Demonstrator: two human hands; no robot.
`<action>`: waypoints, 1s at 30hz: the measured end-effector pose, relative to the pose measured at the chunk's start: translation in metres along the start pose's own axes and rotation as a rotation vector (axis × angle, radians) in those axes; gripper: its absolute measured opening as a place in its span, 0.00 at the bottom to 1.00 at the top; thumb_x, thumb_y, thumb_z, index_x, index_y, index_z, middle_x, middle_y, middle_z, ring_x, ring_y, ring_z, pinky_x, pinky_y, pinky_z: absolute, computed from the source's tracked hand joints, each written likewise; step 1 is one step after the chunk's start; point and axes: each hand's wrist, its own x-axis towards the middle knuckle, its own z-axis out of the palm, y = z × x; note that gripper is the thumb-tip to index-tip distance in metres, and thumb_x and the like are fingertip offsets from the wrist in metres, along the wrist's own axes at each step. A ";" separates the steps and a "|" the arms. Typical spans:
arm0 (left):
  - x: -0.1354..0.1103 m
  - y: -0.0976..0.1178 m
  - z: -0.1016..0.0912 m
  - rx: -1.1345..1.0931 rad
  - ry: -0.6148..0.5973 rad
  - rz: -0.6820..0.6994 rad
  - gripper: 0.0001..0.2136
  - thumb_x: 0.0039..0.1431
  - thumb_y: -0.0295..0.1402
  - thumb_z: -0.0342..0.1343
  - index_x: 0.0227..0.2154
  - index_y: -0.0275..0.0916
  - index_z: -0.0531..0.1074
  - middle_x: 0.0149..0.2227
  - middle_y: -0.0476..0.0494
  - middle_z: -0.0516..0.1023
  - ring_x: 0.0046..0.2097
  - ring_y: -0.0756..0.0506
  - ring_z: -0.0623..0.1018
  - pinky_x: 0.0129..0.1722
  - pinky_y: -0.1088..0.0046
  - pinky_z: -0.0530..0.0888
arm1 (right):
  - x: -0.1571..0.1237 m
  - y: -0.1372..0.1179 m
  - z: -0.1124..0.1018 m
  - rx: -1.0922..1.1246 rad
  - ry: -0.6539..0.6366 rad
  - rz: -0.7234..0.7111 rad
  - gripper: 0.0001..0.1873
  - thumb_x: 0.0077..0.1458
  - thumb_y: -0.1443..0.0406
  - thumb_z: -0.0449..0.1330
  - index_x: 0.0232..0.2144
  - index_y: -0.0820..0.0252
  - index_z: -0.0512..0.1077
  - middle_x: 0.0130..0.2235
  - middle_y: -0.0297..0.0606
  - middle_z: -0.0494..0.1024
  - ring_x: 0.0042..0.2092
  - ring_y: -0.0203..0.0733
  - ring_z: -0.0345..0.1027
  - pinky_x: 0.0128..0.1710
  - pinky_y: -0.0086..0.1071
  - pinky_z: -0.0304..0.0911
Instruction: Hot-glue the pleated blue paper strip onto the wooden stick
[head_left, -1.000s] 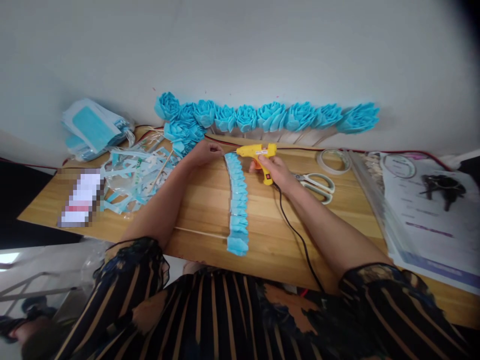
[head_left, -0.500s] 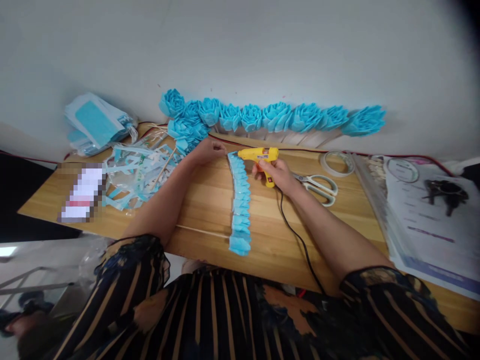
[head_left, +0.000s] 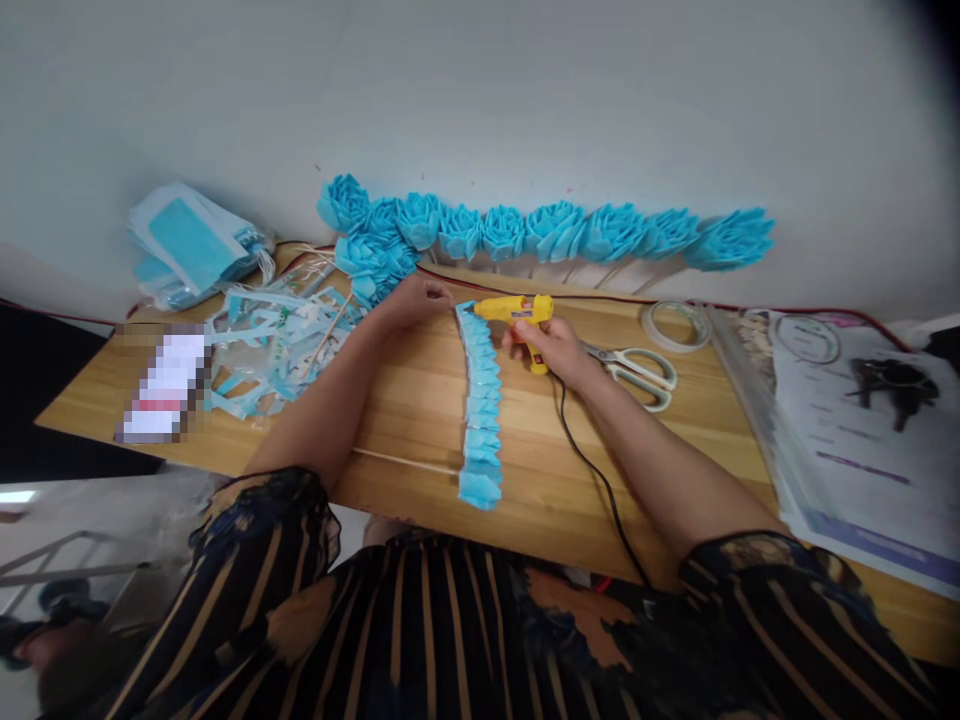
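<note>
A long strip of folded blue petals lies down the middle of the wooden table. My right hand is wrapped round the handle of a yellow glue gun, whose nozzle points left at the strip's far end. My left hand rests with curled fingers beside that far end, pinching near its tip; what it pinches is too small to see. A thin wooden stick lies across the table's near edge under the strip.
Several blue paper roses on sticks lean against the wall. White scissors and a tape roll lie right of the gun, whose black cord trails toward me. Blue scraps, a mask pack and printed sheets flank the sides.
The glue gun's nozzle has edged slightly nearer the strip's far end. Both hands otherwise stay in place; the view shifted a little.
</note>
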 end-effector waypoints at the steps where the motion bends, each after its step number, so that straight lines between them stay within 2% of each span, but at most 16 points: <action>1: 0.000 0.000 0.000 -0.002 -0.002 -0.001 0.12 0.51 0.39 0.60 0.30 0.35 0.82 0.31 0.45 0.82 0.35 0.46 0.76 0.38 0.74 0.71 | 0.000 0.000 0.000 -0.004 -0.003 -0.002 0.35 0.45 0.33 0.66 0.28 0.61 0.79 0.31 0.40 0.81 0.26 0.34 0.69 0.23 0.27 0.61; 8: 0.000 -0.001 -0.001 -0.007 -0.011 0.016 0.12 0.52 0.39 0.60 0.30 0.34 0.81 0.29 0.48 0.80 0.34 0.47 0.74 0.37 0.74 0.70 | 0.001 0.001 0.001 -0.046 -0.019 -0.016 0.35 0.46 0.34 0.66 0.28 0.61 0.79 0.31 0.40 0.81 0.26 0.33 0.68 0.22 0.26 0.60; 15: 0.000 -0.001 0.000 0.013 -0.002 0.018 0.11 0.52 0.38 0.60 0.29 0.35 0.81 0.28 0.48 0.81 0.33 0.47 0.74 0.36 0.74 0.69 | 0.001 0.001 -0.001 0.026 -0.007 -0.011 0.35 0.47 0.34 0.66 0.29 0.60 0.78 0.33 0.40 0.82 0.26 0.34 0.70 0.23 0.27 0.62; 23: -0.001 0.000 0.000 -0.021 -0.004 0.009 0.10 0.53 0.36 0.61 0.29 0.34 0.81 0.29 0.47 0.80 0.34 0.47 0.74 0.38 0.74 0.69 | 0.001 0.003 0.001 -0.056 -0.017 -0.026 0.32 0.50 0.36 0.66 0.29 0.61 0.79 0.33 0.40 0.82 0.26 0.33 0.68 0.23 0.27 0.62; 30: -0.002 0.003 -0.002 0.012 -0.014 0.006 0.10 0.54 0.36 0.61 0.30 0.34 0.81 0.28 0.49 0.79 0.33 0.49 0.72 0.36 0.75 0.67 | 0.002 -0.002 -0.002 0.107 0.051 0.012 0.35 0.45 0.33 0.67 0.30 0.59 0.77 0.32 0.39 0.82 0.24 0.33 0.69 0.20 0.27 0.61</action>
